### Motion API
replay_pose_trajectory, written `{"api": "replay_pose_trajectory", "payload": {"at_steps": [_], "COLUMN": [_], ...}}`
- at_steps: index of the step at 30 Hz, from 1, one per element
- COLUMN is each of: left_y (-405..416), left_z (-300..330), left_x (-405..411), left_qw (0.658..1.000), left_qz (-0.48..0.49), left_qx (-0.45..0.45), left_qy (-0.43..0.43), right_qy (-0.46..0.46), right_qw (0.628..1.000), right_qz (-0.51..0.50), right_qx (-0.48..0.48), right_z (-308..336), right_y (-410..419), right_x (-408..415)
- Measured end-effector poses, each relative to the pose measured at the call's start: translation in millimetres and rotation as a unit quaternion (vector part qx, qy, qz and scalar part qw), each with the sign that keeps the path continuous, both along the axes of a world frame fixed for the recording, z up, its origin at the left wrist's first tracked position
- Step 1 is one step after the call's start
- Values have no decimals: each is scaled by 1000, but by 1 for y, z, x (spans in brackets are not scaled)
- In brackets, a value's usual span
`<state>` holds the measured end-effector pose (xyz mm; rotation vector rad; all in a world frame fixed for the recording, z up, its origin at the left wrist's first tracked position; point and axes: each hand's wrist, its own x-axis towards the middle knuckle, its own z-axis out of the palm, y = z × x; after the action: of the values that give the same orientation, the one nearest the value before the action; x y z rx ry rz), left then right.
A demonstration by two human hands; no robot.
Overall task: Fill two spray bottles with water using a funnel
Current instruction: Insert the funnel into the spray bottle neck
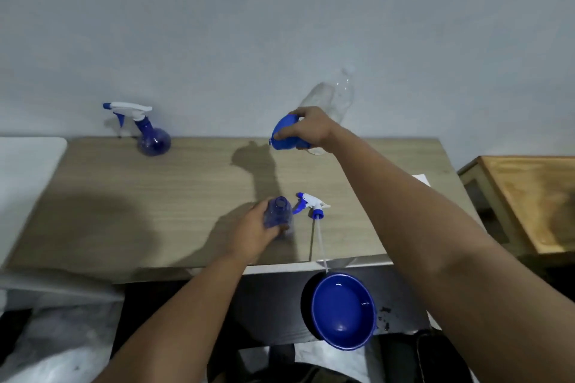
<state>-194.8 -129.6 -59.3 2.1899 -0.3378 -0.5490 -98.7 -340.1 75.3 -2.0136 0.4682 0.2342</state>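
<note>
My left hand [252, 233] grips an open blue spray bottle [278, 214] standing near the front of the wooden table [186, 196]; its cap is off. The white and blue spray head [311, 204] lies just right of it, its tube reaching past the table's edge. My right hand [308, 127] holds a blue funnel [284, 135] above the back of the table. Behind that hand stands a clear plastic bottle [334, 99], leaning. A second blue spray bottle [149, 134], spray head on, stands at the back left.
A blue bowl [342, 311] sits below the table's front edge on a dark surface. A wooden side table [529, 202] stands to the right and a white surface [25, 171] to the left. A pale wall rises behind the table.
</note>
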Motion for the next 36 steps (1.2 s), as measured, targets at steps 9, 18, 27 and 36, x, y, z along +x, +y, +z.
{"api": "replay_pose_trajectory", "payload": {"at_steps": [9, 18, 27, 36], "left_y": [-1, -2, 5, 6], "left_z": [5, 25, 7, 3], "left_x": [-9, -15, -6, -2], "left_qw": [998, 994, 999, 999], "left_qz": [7, -19, 1, -27], "left_qx": [55, 102, 53, 15], "left_qy": [-17, -36, 15, 12], "right_qy": [-154, -296, -280, -189], "right_qw": [981, 954, 960, 980], "right_qz": [-60, -47, -12, -36], "right_qx": [100, 30, 15, 52], "right_z": [-36, -89, -100, -88], "right_y": [35, 52, 60, 65], "right_x": [-105, -130, -150, -157]}}
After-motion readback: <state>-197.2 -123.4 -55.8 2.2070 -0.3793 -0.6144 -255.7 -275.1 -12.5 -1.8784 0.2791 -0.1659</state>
